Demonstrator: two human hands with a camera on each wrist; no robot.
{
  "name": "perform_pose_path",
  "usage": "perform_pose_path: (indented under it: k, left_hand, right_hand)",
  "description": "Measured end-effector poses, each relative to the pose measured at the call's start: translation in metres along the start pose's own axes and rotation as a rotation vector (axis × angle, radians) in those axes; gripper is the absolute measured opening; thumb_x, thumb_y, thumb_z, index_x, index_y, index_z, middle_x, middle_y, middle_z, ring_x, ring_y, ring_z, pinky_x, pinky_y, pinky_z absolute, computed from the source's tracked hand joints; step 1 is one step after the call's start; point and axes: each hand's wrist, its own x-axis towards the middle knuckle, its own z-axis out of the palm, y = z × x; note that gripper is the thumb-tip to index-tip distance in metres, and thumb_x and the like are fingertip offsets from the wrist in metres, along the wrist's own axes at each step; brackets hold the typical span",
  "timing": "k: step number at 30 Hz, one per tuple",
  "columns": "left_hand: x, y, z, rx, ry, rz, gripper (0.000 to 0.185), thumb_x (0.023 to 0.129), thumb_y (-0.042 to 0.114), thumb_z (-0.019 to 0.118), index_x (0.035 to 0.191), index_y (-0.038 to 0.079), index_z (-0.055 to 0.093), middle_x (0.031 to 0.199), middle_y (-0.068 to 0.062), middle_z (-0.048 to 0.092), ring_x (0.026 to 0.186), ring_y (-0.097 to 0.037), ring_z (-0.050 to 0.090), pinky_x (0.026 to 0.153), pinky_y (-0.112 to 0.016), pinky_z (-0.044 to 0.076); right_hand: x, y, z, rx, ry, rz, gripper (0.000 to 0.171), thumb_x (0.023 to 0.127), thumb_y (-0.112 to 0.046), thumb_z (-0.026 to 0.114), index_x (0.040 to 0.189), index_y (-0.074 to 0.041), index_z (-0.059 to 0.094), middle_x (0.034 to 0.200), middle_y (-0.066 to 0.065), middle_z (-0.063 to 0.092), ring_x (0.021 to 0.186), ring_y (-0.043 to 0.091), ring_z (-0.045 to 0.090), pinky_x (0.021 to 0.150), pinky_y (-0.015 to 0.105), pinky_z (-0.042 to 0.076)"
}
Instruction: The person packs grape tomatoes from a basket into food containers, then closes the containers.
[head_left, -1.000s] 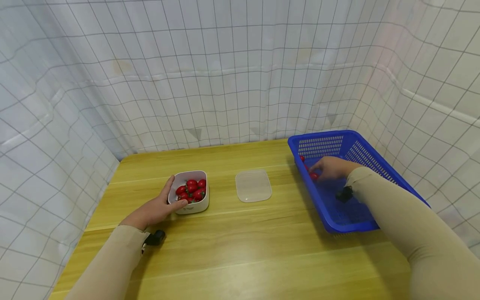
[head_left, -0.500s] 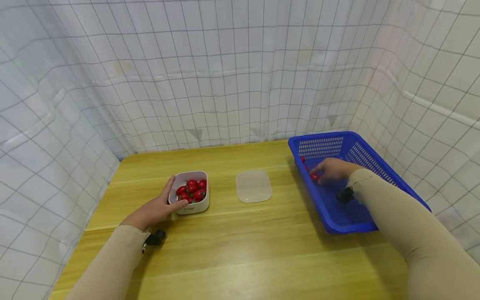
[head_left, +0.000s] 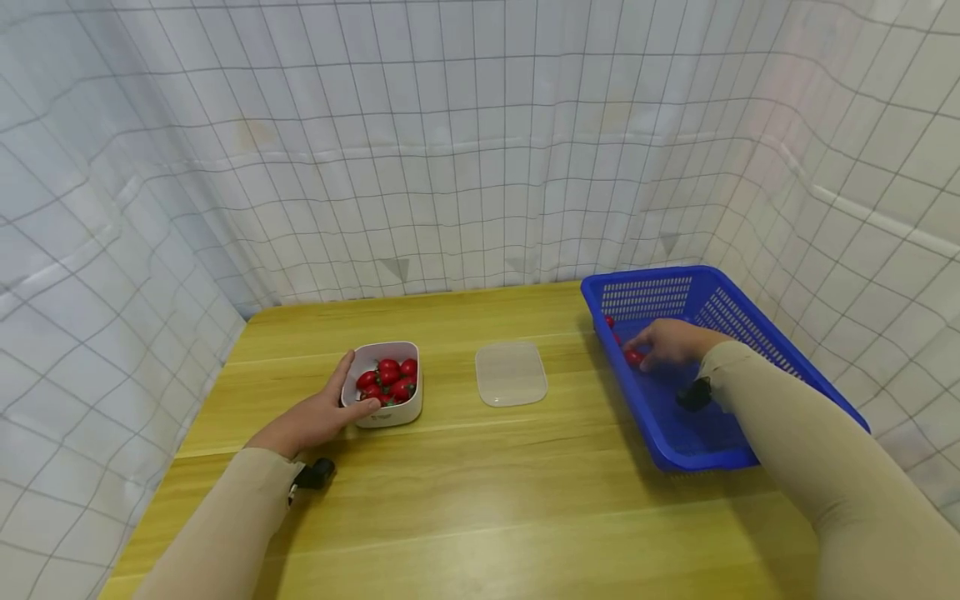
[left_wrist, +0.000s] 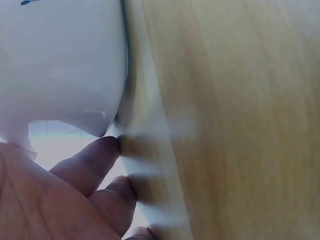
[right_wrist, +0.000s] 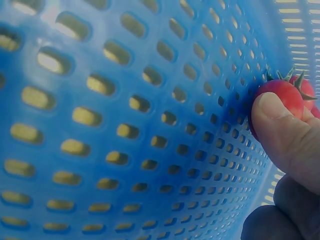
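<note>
Tomato (right_wrist: 281,100), small, red, glossy, green calyx, sits against the near wall inside the basket (head_left: 780,354). Right hand (head_left: 671,342) reaches in, arm stretched forward, thumb and fingers pinched on it; a second tomato shows just behind. Basket: one, blue plastic, rectangular, slotted walls, at the surface's (head_left: 480,483) right side. Left hand (head_left: 318,412) cups the bowl (head_left: 386,408), thumb curled over its rim. Bowl: one, white, rounded square, holding several tomatoes. One clear lid (head_left: 512,374) lies flat between bowl and basket. Surface is yellow wood grain.
</note>
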Motion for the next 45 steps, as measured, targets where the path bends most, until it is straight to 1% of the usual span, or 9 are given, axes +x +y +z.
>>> perform_pose_path:
  k: [6,14,23,27,33,36,42,44,45]
  left_hand:
    - [-0.003,-0.003,0.0,0.005,0.003,-0.009,0.113,0.099,0.069,0.057,0.166,0.027,-0.024,0.169,-0.036,0.021,0.142,-0.058,0.046,0.113,-0.069,0.04]
    - [-0.007,-0.008,-0.001,0.001,0.002,-0.011,0.113,0.1,0.067,0.058,0.166,0.026,-0.024,0.168,-0.038,0.02,0.14,-0.058,0.048,0.112,-0.07,0.041]
    - [-0.011,-0.009,-0.003,-0.013,-0.001,-0.015,0.113,0.1,0.067,0.058,0.166,0.026,-0.024,0.17,-0.036,0.017,0.143,-0.058,0.044,0.113,-0.07,0.039]
    - [-0.011,-0.009,-0.004,-0.022,-0.003,-0.015,0.113,0.099,0.067,0.058,0.166,0.027,-0.024,0.171,-0.035,0.015,0.145,-0.058,0.042,0.114,-0.07,0.038]
    - [-0.01,-0.007,-0.007,-0.039,-0.007,-0.009,0.114,0.099,0.068,0.058,0.166,0.027,-0.024,0.172,-0.033,0.011,0.148,-0.057,0.039,0.116,-0.068,0.038]
    - [-0.009,-0.005,-0.007,-0.037,-0.007,-0.005,0.114,0.099,0.068,0.058,0.167,0.026,-0.023,0.172,-0.033,0.01,0.148,-0.057,0.038,0.116,-0.068,0.038]
    - [-0.003,-0.005,-0.005,-0.044,-0.01,-0.002,0.114,0.098,0.071,0.058,0.167,0.028,-0.023,0.173,-0.031,0.014,0.148,-0.055,0.04,0.117,-0.068,0.037]
    - [0.0,-0.004,-0.004,-0.049,-0.008,0.004,0.114,0.097,0.072,0.057,0.167,0.03,-0.022,0.173,-0.03,0.015,0.149,-0.054,0.04,0.119,-0.067,0.036]
    - [0.001,-0.004,-0.003,-0.051,-0.006,0.007,0.114,0.097,0.072,0.058,0.167,0.03,-0.021,0.173,-0.03,0.015,0.149,-0.054,0.041,0.119,-0.067,0.035]
  right_hand:
    - [0.002,-0.003,-0.001,0.001,0.0,-0.005,0.045,0.092,-0.014,0.077,0.136,-0.008,0.072,0.137,0.022,0.069,0.126,0.037,0.064,0.11,0.062,0.047]
    - [0.009,-0.009,-0.003,-0.029,0.003,-0.023,0.044,0.093,-0.016,0.078,0.135,-0.007,0.072,0.126,0.015,0.075,0.106,0.022,0.064,0.105,0.057,0.051]
    - [0.009,-0.014,-0.009,-0.066,0.024,-0.061,0.043,0.09,-0.017,0.078,0.132,-0.006,0.074,0.118,0.012,0.077,0.1,0.022,0.065,0.098,0.053,0.054]
    - [0.004,-0.015,-0.021,-0.08,0.058,-0.082,0.042,0.09,-0.019,0.079,0.131,-0.006,0.074,0.11,0.008,0.077,0.093,0.02,0.063,0.088,0.045,0.053]
    - [-0.005,-0.021,-0.044,-0.02,0.115,-0.022,0.047,0.094,-0.02,0.078,0.138,-0.006,0.07,0.086,0.002,0.064,0.077,0.019,0.051,0.07,0.034,0.041]
    - [-0.007,-0.027,-0.055,0.01,0.126,-0.002,0.051,0.097,-0.021,0.076,0.144,-0.004,0.065,0.081,0.0,0.058,0.069,0.017,0.044,0.066,0.033,0.037]
    - [-0.008,-0.048,-0.076,0.065,0.221,-0.003,0.05,0.1,-0.022,0.073,0.147,-0.007,0.062,0.083,-0.003,0.073,0.068,0.013,0.049,0.067,0.032,0.04]
    - [-0.007,-0.062,-0.081,0.077,0.253,-0.015,0.049,0.101,-0.023,0.073,0.147,-0.01,0.063,0.075,-0.006,0.069,0.068,0.013,0.047,0.067,0.032,0.039]
    - [-0.006,-0.07,-0.084,0.085,0.261,-0.019,0.049,0.101,-0.023,0.072,0.147,-0.011,0.063,0.068,-0.007,0.063,0.065,0.015,0.043,0.064,0.033,0.036]
